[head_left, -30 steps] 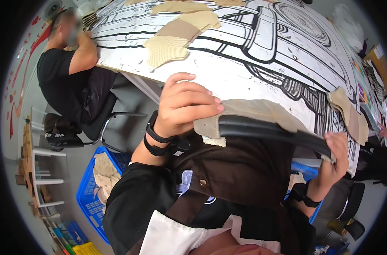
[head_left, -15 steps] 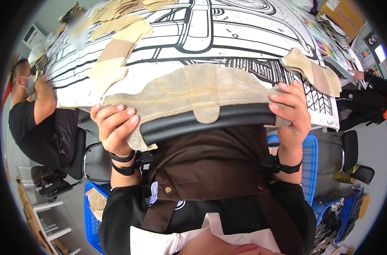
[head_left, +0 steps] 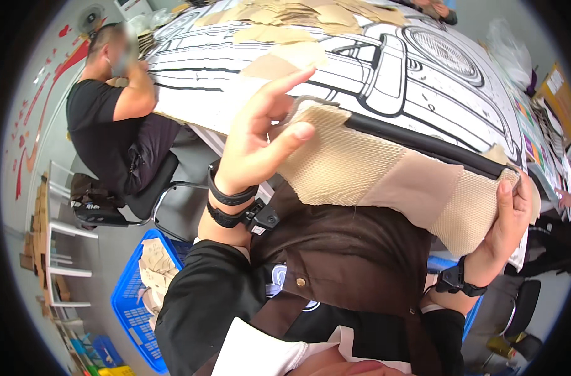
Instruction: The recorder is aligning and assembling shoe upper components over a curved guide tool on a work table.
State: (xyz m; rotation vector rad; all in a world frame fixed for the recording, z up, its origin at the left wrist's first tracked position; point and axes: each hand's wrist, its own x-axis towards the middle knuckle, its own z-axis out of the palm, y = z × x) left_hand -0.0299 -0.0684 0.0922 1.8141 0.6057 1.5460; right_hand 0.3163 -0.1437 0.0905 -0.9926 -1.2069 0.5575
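A shoe upper (head_left: 411, 185) is held up in front of my apron, its lining side showing. That side is cream mesh with a smooth tan panel in the middle. A black padded collar (head_left: 423, 139) runs along its top edge. My left hand (head_left: 248, 150) grips the left end, thumb over the mesh and index finger stretched upward; its other fingers are partly hidden. At the right end, my right hand (head_left: 513, 216) pinches the upper with the thumb on the mesh and the fingers behind. The suede outer face is mostly turned from view.
Beyond my hands is a table (head_left: 197, 91) with a black-and-white printed cover. Stacks of cream cut pieces (head_left: 323, 15) lie at its far side. A co-worker (head_left: 113, 106) sits at the left. A blue basket (head_left: 132, 313) of pieces stands on the floor at my left.
The upper has been turned from its stitched suede face to its mesh lining. It now tilts down to the right, and my left index finger has lifted. The view has swung left.
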